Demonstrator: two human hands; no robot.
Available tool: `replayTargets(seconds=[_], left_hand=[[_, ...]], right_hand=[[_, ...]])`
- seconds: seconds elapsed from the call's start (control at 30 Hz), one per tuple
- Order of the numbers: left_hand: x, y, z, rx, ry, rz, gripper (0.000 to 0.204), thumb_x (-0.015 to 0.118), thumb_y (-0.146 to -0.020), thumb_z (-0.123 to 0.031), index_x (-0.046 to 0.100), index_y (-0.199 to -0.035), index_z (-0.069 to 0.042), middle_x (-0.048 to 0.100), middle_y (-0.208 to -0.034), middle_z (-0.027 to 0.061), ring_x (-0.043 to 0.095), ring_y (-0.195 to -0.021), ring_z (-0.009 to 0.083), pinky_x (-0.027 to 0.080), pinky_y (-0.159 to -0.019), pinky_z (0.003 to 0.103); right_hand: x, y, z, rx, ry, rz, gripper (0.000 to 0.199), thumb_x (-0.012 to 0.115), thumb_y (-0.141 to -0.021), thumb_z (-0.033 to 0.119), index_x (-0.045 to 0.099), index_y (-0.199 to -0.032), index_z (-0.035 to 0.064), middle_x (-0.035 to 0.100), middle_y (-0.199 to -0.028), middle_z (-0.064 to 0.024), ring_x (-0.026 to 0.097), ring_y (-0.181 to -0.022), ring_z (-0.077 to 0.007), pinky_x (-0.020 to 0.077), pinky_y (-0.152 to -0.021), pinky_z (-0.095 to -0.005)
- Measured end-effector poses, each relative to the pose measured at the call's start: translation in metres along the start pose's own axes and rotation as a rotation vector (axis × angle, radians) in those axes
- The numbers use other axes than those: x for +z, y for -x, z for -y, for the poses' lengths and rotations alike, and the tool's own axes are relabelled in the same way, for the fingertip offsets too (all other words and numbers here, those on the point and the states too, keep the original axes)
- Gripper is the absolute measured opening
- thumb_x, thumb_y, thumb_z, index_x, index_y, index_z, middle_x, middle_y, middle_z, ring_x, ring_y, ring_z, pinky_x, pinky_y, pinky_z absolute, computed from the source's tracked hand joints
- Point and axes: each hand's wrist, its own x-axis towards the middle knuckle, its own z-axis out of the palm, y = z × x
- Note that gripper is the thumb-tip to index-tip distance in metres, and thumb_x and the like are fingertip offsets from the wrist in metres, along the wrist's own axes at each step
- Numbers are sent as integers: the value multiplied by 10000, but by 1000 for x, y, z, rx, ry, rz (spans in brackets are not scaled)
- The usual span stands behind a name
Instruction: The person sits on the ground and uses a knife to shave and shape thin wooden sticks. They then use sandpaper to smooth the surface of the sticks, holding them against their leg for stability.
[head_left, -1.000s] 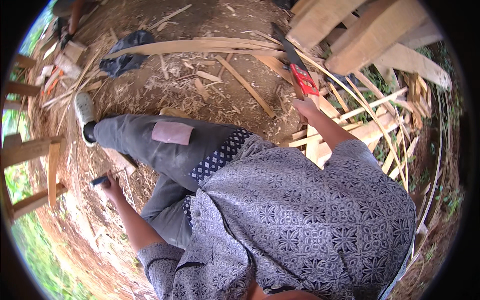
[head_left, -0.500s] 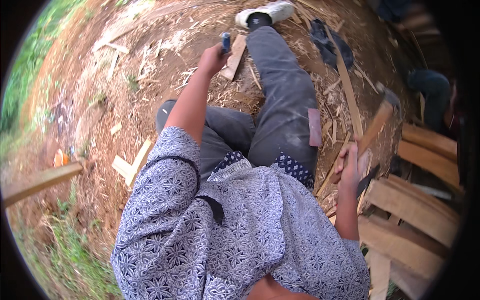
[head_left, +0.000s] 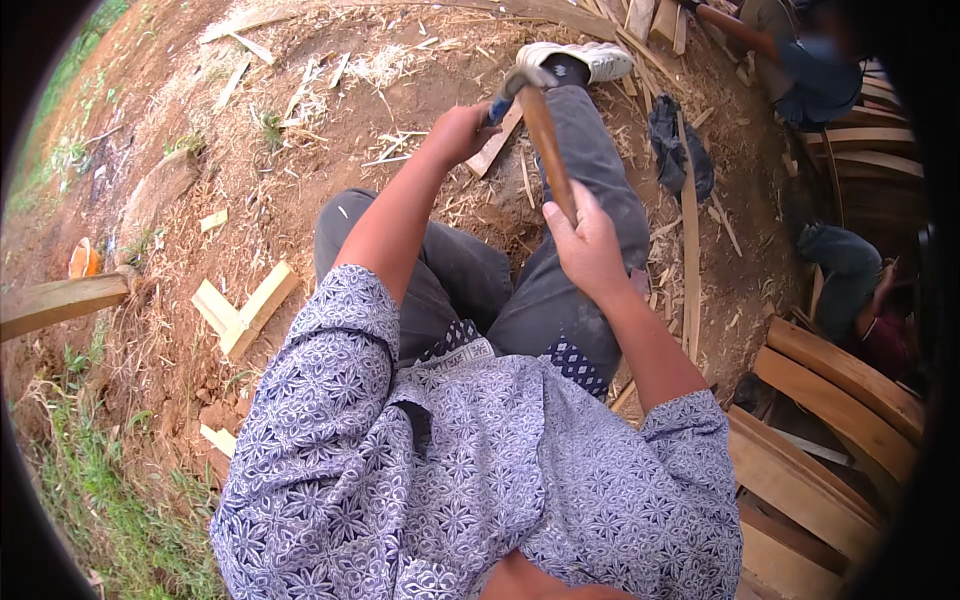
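Observation:
My right hand (head_left: 588, 240) is closed round the wooden handle of a hammer (head_left: 545, 140). The hammer's curved grey head (head_left: 526, 78) overlaps the top of a blue-handled tool (head_left: 498, 109); whether they touch I cannot tell. That tool is gripped upright in my left hand (head_left: 462, 133), and its lower end is hidden. Just beyond my left fist a short flat piece of wood (head_left: 497, 148) lies on the ground beside my outstretched leg (head_left: 600, 160). A white shoe (head_left: 590, 62) is on that foot.
Wood chips cover the brown soil. Two joined light wood pieces (head_left: 245, 312) and a beam (head_left: 65, 303) lie at left. A long strip (head_left: 690, 240) and a black plastic bag (head_left: 680, 150) are right of my leg. Curved planks (head_left: 800, 480) are stacked at right; another person (head_left: 815, 70) is far right.
My right hand has swung the hammer from the right side across to the left, bringing its head up to the blue-handled tool. My left hand keeps its grip. The view has shifted slightly.

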Motion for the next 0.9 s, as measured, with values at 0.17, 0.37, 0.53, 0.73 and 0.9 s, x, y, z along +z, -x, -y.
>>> replayTargets(seconds=[0.17,0.37,0.53,0.73,0.9], left_hand=[[-5,5,9,49,27,-57,290,706,-913,-295,649,-1134,-115,711,-924,191,670,-894,422,522,-773,487],[1,3,10,96,55,-89,295,705,-912,-291,639,-1143,-119,706,-929,205,661,-884,438,516,-771,499],[1,3,-3,34,19,-14,287,715,-904,-295,650,-1110,-106,706,-928,208,659,-894,440,517,-775,497],[1,4,14,28,10,-41,293,718,-903,-302,669,-1123,-116,716,-979,202,678,-925,416,532,-801,484],[13,11,14,90,45,-173,255,693,-916,-282,666,-1110,-119,712,-972,195,667,-921,428,523,-787,492]], right_hand=[[-33,-10,61,73,-183,-18,352,570,-1024,164,532,-1341,18,589,-854,9,502,-661,-27,428,-586,-208],[-32,-11,63,-124,-355,-176,282,536,-1034,173,521,-1289,54,527,-757,38,480,-585,-27,405,-508,-208],[-29,-2,35,146,169,126,248,570,-1014,163,567,-1221,26,634,-884,-25,608,-766,-108,496,-701,-305],[-34,-11,103,-1,-482,-104,302,544,-1041,163,502,-1319,53,469,-725,54,395,-526,-3,340,-447,-187],[-40,-4,71,136,-433,-116,334,560,-1034,163,497,-1326,13,436,-696,60,361,-463,-7,329,-404,-191]])
